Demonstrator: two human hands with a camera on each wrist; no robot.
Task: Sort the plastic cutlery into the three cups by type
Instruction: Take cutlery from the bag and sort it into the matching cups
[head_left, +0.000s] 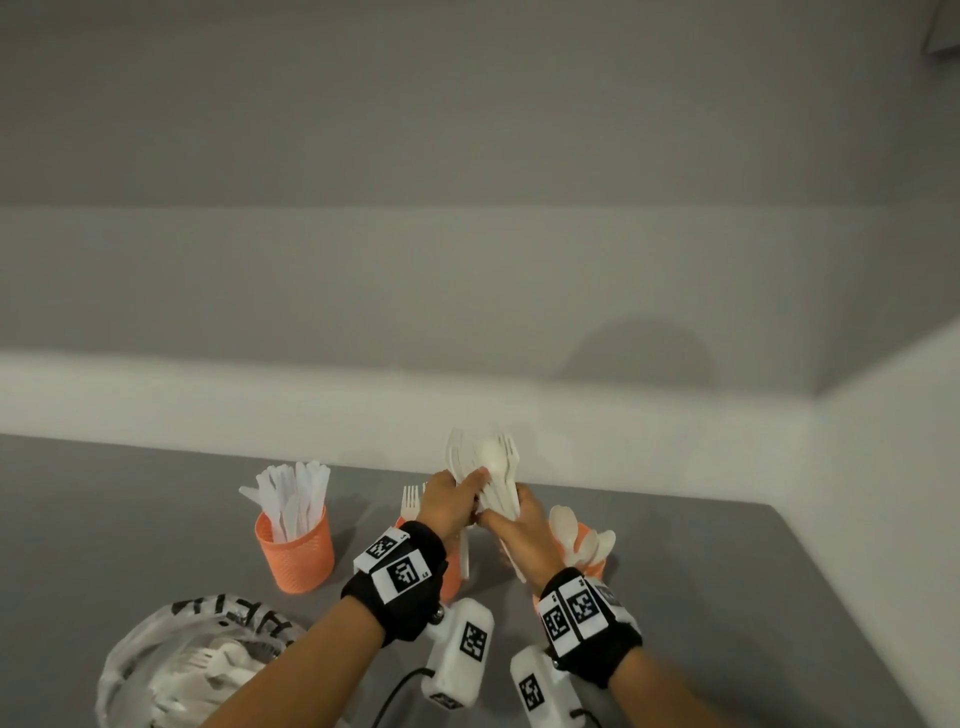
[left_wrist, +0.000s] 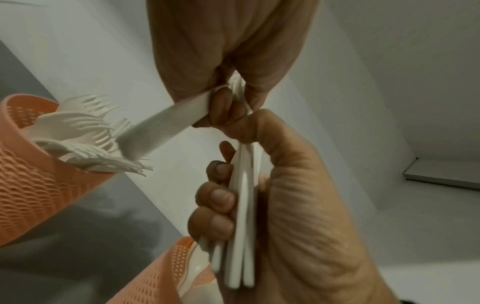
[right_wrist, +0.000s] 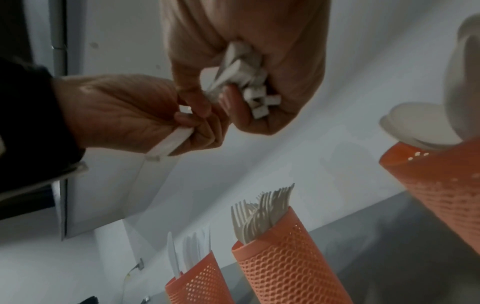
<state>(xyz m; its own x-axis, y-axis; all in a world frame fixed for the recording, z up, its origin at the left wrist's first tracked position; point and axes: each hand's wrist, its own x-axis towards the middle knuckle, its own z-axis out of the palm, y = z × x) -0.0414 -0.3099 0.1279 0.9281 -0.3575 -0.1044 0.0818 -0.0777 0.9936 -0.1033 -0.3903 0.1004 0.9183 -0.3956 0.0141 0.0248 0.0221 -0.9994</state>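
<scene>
Both hands meet above the tabletop, near its far edge. Right hand (head_left: 511, 525) is curled around a bundle (head_left: 493, 470) of white plastic cutlery, gripping the handles low down so the long axis runs roughly upright and the heads fan out above the fist, away from the person; a spoon bowl and fork tines show at the top. Left hand (head_left: 449, 496) sits just beside it on the left, touching the bundle, with thumb and fingers pinching one flat white handle (left_wrist: 166, 127); that handle slants down toward the fork cup in the left wrist view, and its head is hidden. Three orange mesh cups stand in a row under and around the hands. The knife cup (head_left: 295, 551) is at the left, blades pointing up. The fork cup (right_wrist: 285, 265) is in the middle, tines up, mostly hidden behind the left wrist in the head view. The spoon cup (right_wrist: 439, 181) is at the right, bowls up. A clear bag (head_left: 156, 665) lies at the near left edge of the tabletop with more white cutlery inside; it carries black lettering that cannot be read. Both wristbands bear black-and-white square code tags.
</scene>
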